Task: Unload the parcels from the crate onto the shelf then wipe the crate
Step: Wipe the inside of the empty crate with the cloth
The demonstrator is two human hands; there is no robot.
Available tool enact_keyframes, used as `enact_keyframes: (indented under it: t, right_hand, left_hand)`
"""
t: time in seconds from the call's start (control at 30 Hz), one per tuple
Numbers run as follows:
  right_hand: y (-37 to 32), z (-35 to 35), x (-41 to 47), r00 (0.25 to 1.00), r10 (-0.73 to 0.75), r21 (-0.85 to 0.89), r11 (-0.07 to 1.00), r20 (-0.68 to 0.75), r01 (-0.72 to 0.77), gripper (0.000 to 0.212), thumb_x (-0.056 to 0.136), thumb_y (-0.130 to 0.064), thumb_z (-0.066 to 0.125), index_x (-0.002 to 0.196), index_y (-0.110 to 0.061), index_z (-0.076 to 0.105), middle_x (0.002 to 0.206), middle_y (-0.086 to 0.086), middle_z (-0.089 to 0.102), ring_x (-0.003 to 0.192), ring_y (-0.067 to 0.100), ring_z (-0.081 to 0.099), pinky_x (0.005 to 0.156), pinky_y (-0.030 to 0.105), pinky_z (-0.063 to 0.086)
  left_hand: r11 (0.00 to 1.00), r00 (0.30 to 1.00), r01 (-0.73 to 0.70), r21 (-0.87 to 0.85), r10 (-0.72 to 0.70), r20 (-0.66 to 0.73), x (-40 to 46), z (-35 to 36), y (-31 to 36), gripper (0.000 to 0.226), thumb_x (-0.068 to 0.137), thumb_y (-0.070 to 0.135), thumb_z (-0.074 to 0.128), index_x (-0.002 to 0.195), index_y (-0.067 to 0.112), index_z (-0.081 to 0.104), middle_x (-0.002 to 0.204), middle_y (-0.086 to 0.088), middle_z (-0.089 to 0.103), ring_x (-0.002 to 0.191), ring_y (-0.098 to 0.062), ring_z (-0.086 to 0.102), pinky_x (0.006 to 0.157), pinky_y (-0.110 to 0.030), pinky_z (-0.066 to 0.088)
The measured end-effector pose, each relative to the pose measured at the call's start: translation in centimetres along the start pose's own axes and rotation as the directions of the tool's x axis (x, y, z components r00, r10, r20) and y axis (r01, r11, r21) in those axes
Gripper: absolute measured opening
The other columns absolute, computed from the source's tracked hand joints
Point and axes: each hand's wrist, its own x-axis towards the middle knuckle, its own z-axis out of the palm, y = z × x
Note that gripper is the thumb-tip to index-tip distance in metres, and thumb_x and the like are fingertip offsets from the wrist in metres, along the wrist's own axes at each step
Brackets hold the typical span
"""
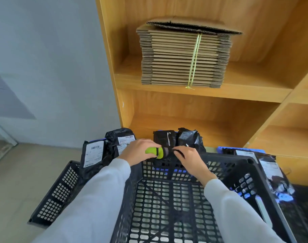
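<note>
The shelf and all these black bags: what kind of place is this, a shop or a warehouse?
Probably a small parcel packing or storage room. A tied bundle of flat cardboard boxes sits on a wooden shelf, and black mailer bags with barcode labels stand beside a plastic crate.

Both hands, left hand [138, 150] and right hand [190, 156], grip green-grey roll [158, 152] over black crate [167, 199] far rim.

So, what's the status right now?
Both hands hold a green-and-grey cloth at the crate's far rim. Crate looks empty. Black parcels crowd behind it.
</note>
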Motion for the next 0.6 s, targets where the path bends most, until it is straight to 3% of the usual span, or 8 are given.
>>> enact_keyframes:
  t: [0.1,0.2,0.27,0.33,0.4,0.6]
  right_hand:
    - [0.2,-0.1,0.4,0.999,0.007,0.001,1.0,0.035,-0.007,0.036,0.105,-0.031,0.052,0.137,-0.019,0.062,0.122,-0.001,0.07,0.11,0.016,0.065,0.101,0.039,0.05]
    - [0.3,-0.1,0.5,1.0,-0.001,0.003,1.0,0.02,0.001,0.035,0.105,-0.028,0.053,0.137,-0.018,0.063,0.114,0.003,0.072,0.106,0.019,0.065,0.098,0.04,0.051]
    - [0.2,-0.1,0.6,1.0,0.001,0.005,1.0,0.024,-0.001,0.035,0.105,-0.026,0.053,0.137,-0.017,0.063,0.112,0.004,0.072,0.104,0.02,0.065,0.095,0.04,0.051]
    - [0.2,-0.1,0.7,0.999,0.012,0.016,1.0,0.031,-0.012,0.035,0.105,-0.025,0.052,0.137,-0.017,0.063,0.112,0.004,0.072,0.103,0.02,0.065,0.094,0.039,0.052]
    - [0.2,-0.1,0.7,0.999,0.012,0.017,1.0,0.03,-0.012,0.034,0.105,-0.025,0.053,0.137,-0.018,0.063,0.111,0.004,0.072,0.101,0.02,0.065,0.093,0.039,0.052]
    - [0.1,0.1,0.6,1.0,0.021,-0.005,1.0,0.023,-0.021,0.034,0.105,-0.027,0.052,0.136,-0.02,0.063,0.103,0.004,0.071,0.09,0.019,0.066,0.087,0.04,0.054]
  left_hand:
    - [0.992,0.995,0.096,-0.083,-0.097,-0.014,-0.4,-0.7,-0.8,0.048,0.088,0.047,0.073,0.135,0.04,0.063,0.135,0.008,0.065,0.12,-0.013,0.062,0.104,-0.033,0.047]
    - [0.97,0.984,0.173,-0.17,-0.176,0.002,-0.9,-1.2,-1.1,0.054,0.086,0.041,0.078,0.137,0.033,0.062,0.133,0.007,0.066,0.12,-0.009,0.062,0.104,-0.029,0.048]
    - [0.966,0.98,0.193,-0.171,-0.197,-0.007,-1.1,-1.4,-1.5,0.043,0.085,0.04,0.078,0.126,0.032,0.067,0.12,0.004,0.072,0.112,-0.01,0.066,0.099,-0.034,0.053]
    - [0.967,0.976,0.209,-0.143,-0.215,-0.031,-1.4,-1.6,-1.9,0.031,0.085,0.041,0.077,0.113,0.029,0.073,0.098,0.002,0.074,0.09,-0.015,0.068,0.086,-0.04,0.057]
    - [0.963,0.969,0.227,-0.147,-0.239,-0.067,-1.8,-1.9,-1.9,0.029,0.085,0.039,0.078,0.109,0.023,0.076,0.091,0.001,0.072,0.083,-0.018,0.067,0.081,-0.04,0.056]
    - [0.989,0.972,0.135,-0.057,-0.144,-0.186,-2.4,-2.3,-1.7,0.021,0.086,0.03,0.079,0.099,0.015,0.073,0.091,0.006,0.065,0.085,-0.016,0.059,0.077,-0.04,0.052]
